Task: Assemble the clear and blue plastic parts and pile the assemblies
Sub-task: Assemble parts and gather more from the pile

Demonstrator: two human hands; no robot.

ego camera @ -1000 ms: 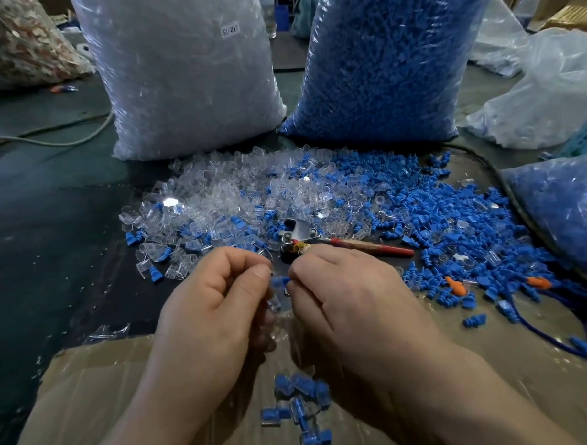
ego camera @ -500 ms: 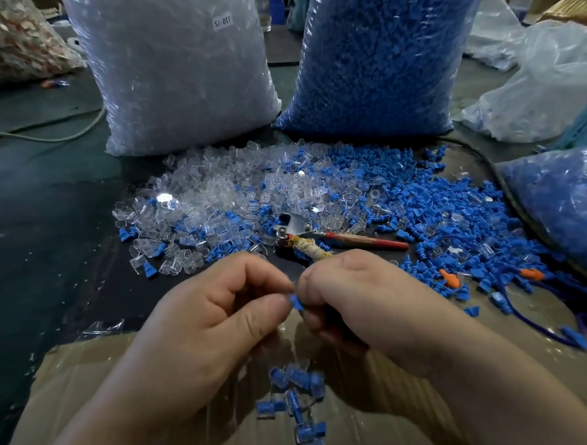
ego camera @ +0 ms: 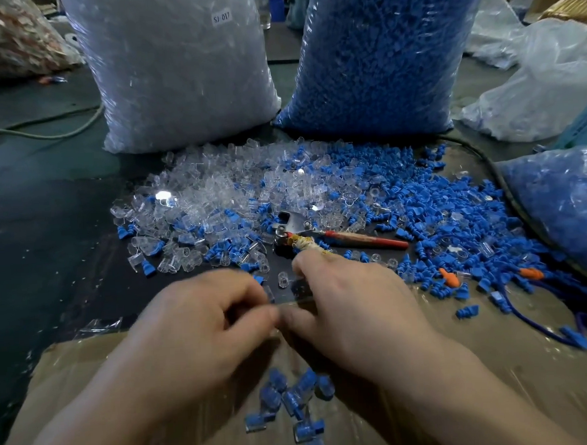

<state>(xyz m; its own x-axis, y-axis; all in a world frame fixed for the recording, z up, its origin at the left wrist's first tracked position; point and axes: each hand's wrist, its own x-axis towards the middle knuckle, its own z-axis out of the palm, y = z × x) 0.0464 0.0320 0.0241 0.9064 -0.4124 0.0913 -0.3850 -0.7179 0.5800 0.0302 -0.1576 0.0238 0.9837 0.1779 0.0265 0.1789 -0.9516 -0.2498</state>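
Both hands meet at centre, over the far edge of the cardboard [ego camera: 90,382]. Left hand [ego camera: 202,327]: fingers curled, thumb tip against forefinger tip, blurred, so can't tell if anything is pinched. Right hand [ego camera: 353,307]: knuckles up, fingers curled under, thumb toward the left thumb, and again can't tell if it holds anything.

Assemblies [ego camera: 293,400] lie in a small loose pile on the cardboard, just below and between the wrists, partly hidden by the right forearm.

On the dark surface [ego camera: 50,233] beyond the hands, clear parts [ego camera: 217,195] are heaped on the left and blue parts [ego camera: 419,200] on the right, mixed where they meet. Pliers [ego camera: 319,236] with red handles lie in the middle of the spread, the wrapped handle end touching or just behind the right knuckles. A few orange pieces [ego camera: 449,277] sit among the blue ones near the right.

At the far edge a clear bag [ego camera: 178,69] stands upright on the left, a blue bag [ego camera: 379,57] beside it on the right. Another bag [ego camera: 560,204] of blue parts lies at the right edge. A blue cord [ego camera: 542,326] runs across the cardboard's right side. A pale cable [ego camera: 46,129] lies far left.
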